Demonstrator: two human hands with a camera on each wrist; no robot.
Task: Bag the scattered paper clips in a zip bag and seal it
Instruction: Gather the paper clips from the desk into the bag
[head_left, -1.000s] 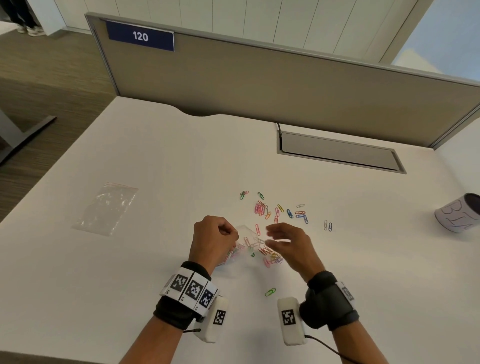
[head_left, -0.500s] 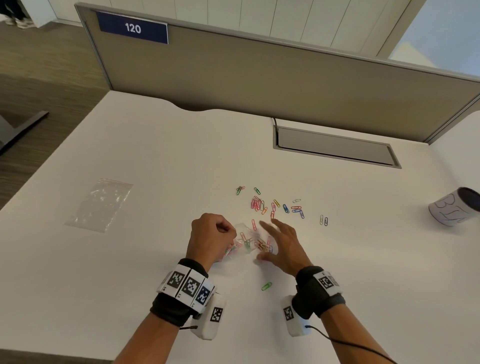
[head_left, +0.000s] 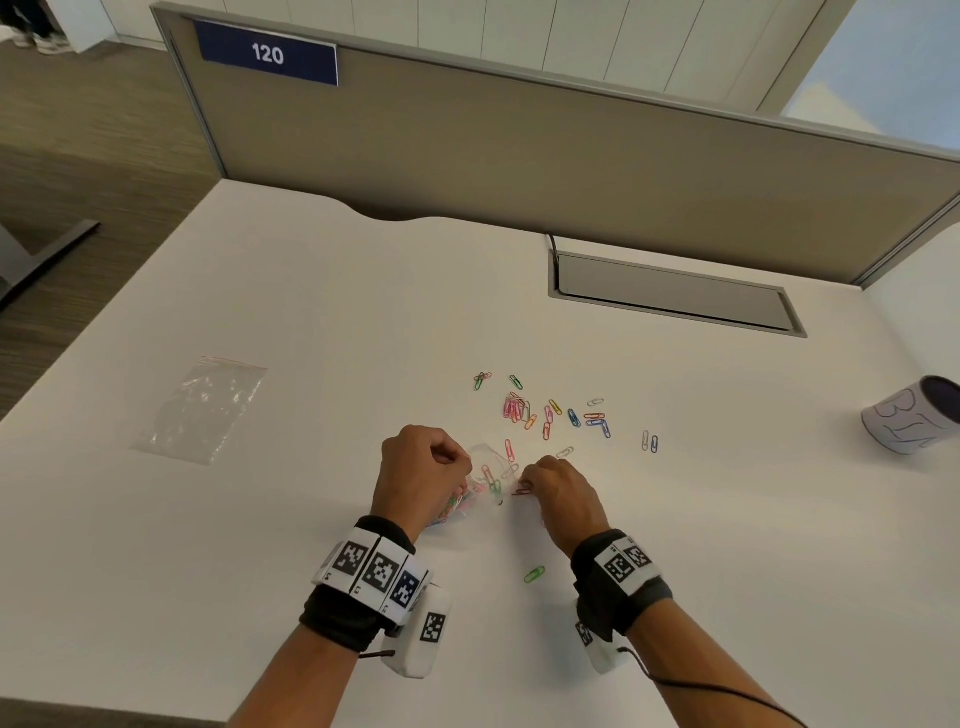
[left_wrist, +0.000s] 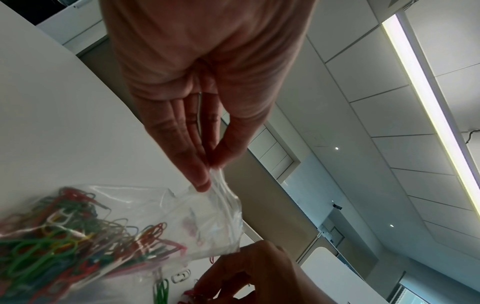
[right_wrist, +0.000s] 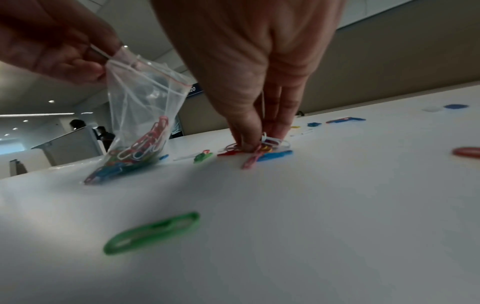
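My left hand (head_left: 423, 467) pinches the mouth of a clear zip bag (right_wrist: 141, 115) and holds it upright on the white desk; the bag (left_wrist: 145, 224) is partly filled with coloured paper clips. Just right of it, my right hand (head_left: 558, 491) has its fingertips down on the desk, pinching a small bunch of paper clips (right_wrist: 259, 149). More loose clips (head_left: 550, 410) lie scattered beyond both hands. A single green clip (head_left: 534, 574) lies close to me, between my wrists, and shows large in the right wrist view (right_wrist: 153, 232).
A second, empty zip bag (head_left: 202, 408) lies flat at the left of the desk (head_left: 260, 519). A white cup (head_left: 914, 418) lies on its side at the far right. A grey cable hatch (head_left: 675, 293) sits at the back, below the partition wall.
My right hand went from hovering with spread fingers to flat on the desk, and now its fingers have drawn together on a bunch of clips. The left hand keeps holding the bag.
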